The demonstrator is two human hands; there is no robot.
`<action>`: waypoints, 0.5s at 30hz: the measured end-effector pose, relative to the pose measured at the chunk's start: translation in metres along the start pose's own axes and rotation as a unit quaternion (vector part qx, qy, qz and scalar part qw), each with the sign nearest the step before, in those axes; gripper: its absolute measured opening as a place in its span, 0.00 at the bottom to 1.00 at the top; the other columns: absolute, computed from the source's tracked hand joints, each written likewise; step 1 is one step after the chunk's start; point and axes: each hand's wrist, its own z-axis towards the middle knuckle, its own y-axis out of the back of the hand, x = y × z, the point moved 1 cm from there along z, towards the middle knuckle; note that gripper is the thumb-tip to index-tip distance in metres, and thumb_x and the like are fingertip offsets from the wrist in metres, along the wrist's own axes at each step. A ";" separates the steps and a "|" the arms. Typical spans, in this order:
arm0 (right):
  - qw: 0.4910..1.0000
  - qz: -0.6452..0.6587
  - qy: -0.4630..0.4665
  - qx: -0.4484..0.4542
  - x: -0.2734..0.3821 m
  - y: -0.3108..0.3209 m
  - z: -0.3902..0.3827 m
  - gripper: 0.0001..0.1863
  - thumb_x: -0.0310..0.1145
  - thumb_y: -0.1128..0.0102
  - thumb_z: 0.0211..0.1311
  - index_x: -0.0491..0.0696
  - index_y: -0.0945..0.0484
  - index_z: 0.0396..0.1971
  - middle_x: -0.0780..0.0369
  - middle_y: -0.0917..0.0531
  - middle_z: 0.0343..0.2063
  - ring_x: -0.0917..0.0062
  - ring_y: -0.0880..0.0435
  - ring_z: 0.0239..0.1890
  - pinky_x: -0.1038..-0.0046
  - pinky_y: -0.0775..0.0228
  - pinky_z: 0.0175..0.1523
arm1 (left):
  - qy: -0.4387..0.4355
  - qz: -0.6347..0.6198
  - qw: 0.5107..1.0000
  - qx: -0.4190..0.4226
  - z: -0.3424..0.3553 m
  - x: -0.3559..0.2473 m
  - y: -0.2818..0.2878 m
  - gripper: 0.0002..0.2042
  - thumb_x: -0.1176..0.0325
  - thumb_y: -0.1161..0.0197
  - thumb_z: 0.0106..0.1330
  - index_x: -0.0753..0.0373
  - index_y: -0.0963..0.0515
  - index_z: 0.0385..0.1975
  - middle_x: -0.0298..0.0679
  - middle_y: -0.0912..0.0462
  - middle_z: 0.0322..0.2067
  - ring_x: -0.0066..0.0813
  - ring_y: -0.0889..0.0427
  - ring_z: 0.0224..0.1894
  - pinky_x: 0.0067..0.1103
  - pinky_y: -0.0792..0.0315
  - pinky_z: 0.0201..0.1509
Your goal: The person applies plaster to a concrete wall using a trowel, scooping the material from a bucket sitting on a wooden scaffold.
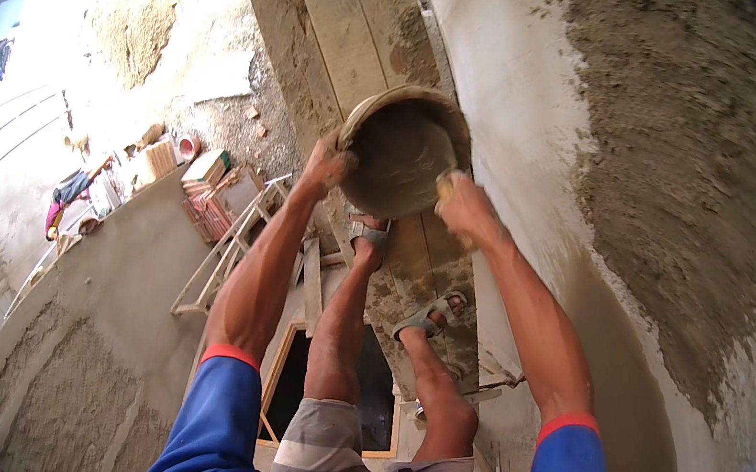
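Observation:
Both my hands grip a round, mortar-caked pan (402, 151) held out in front of me, its dirty hollow facing me. My left hand (324, 167) clasps its left rim. My right hand (466, 206) clasps its right rim. The pan is above a wooden scaffold plank (349, 29) on which my sandalled feet (430, 316) stand. A wall to the right carries a rough patch of fresh grey plaster (697, 165) beside smoother pale plaster (507, 71).
Far below to the left lie stacked bricks (209, 198), a wooden ladder (225, 258) and scattered debris on the ground. A door opening with a wooden frame (281, 372) shows beneath my legs. A plastered wall (80, 358) curves at lower left.

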 end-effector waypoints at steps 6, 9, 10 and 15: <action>0.973 -0.208 0.067 -0.075 0.020 0.009 0.075 0.10 0.30 0.45 0.53 0.39 0.20 0.27 0.46 0.16 0.32 0.51 0.16 0.40 0.57 0.23 0.44 | -0.130 0.099 0.979 0.120 0.055 -0.010 0.010 0.24 0.70 0.39 0.55 0.66 0.27 0.54 0.32 0.21 0.36 0.19 0.26 0.37 0.19 0.29 0.40; 0.938 -0.276 0.189 -0.089 0.031 0.028 0.061 0.07 0.25 0.45 0.50 0.39 0.20 0.27 0.48 0.16 0.29 0.54 0.15 0.38 0.59 0.22 0.43 | -0.120 0.120 0.979 0.109 0.043 -0.040 -0.009 0.26 0.68 0.37 0.53 0.65 0.27 0.55 0.34 0.20 0.36 0.21 0.26 0.37 0.19 0.29 0.41; 0.939 -0.276 0.188 -0.088 0.038 0.029 0.060 0.07 0.25 0.45 0.50 0.39 0.20 0.27 0.48 0.16 0.29 0.54 0.15 0.38 0.59 0.22 0.43 | -0.119 0.120 0.979 0.110 0.045 -0.041 -0.007 0.26 0.68 0.37 0.53 0.65 0.27 0.55 0.34 0.20 0.36 0.21 0.26 0.37 0.19 0.29 0.41; 0.853 -0.398 0.314 -0.122 0.039 0.016 0.063 0.08 0.24 0.44 0.51 0.41 0.21 0.33 0.52 0.16 0.29 0.62 0.15 0.32 0.66 0.20 0.35 | -0.123 0.151 0.972 0.134 0.052 -0.052 -0.017 0.27 0.69 0.39 0.49 0.65 0.27 0.55 0.38 0.19 0.37 0.20 0.25 0.38 0.22 0.29 0.44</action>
